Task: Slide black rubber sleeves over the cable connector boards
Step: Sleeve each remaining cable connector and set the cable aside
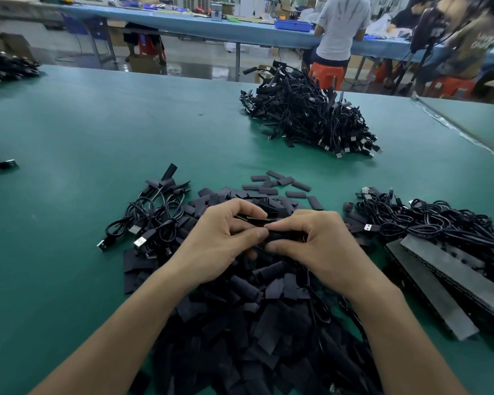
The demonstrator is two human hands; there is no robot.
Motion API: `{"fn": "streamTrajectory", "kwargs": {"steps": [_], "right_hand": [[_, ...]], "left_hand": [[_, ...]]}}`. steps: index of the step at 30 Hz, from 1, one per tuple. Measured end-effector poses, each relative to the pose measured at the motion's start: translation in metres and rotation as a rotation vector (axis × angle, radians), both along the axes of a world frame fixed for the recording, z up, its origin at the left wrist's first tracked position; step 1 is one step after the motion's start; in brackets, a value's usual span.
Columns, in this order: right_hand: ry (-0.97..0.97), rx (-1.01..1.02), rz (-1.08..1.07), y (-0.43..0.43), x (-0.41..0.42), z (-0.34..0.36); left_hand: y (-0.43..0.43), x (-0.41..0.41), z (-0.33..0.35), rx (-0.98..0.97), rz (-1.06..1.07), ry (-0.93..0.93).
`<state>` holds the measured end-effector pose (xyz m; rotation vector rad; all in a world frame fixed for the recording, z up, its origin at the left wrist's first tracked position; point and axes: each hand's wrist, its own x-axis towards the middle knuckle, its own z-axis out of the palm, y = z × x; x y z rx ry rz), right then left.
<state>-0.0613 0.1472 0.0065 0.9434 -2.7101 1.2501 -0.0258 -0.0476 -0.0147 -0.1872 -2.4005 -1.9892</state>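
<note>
Left hand (220,240) and right hand (311,240) pinch sleeve (280,236).

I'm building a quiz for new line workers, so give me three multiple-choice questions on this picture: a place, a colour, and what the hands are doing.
1. The long grey flat strips lie: A) far left B) near right C) far middle.
2. The smooth table mat is: A) red B) white C) green.
3. The left hand and right hand: A) grip a small black piece between them B) lie flat C) hang down.
Answers: B, they lie right of the right hand; C, green all over; A, fingers of both curl round it.
</note>
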Motion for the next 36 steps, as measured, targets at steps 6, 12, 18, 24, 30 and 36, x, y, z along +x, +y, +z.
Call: {"fn": "streamTrajectory", "kwargs": {"steps": [6, 12, 18, 24, 30, 36], "right_hand": [[0.034, -0.100, -0.069, 0.005, -0.002, 0.003], [0.084, -0.036, -0.070, 0.006, -0.001, 0.003], [0.207, 0.042, -0.068, 0.001, 0.001, 0.003], [0.226, -0.018, -0.074, 0.001, 0.000, 0.002], [0.266, -0.029, -0.056, -0.001, 0.002, 0.001], [0.270, -0.027, -0.017, -0.001, 0.000, 0.000]], "left_hand": [[-0.007, -0.003, 0.000, -0.084, 0.044, 0.039], [-0.009, -0.003, 0.002, -0.174, 0.026, 0.064], [-0.011, -0.003, 0.001, -0.300, 0.029, 0.101], [-0.013, -0.005, -0.002, -0.335, 0.024, 0.108], [-0.015, -0.003, 0.003, -0.356, 0.010, 0.092], [-0.011, -0.002, 0.006, -0.374, 0.001, 0.063]]}}
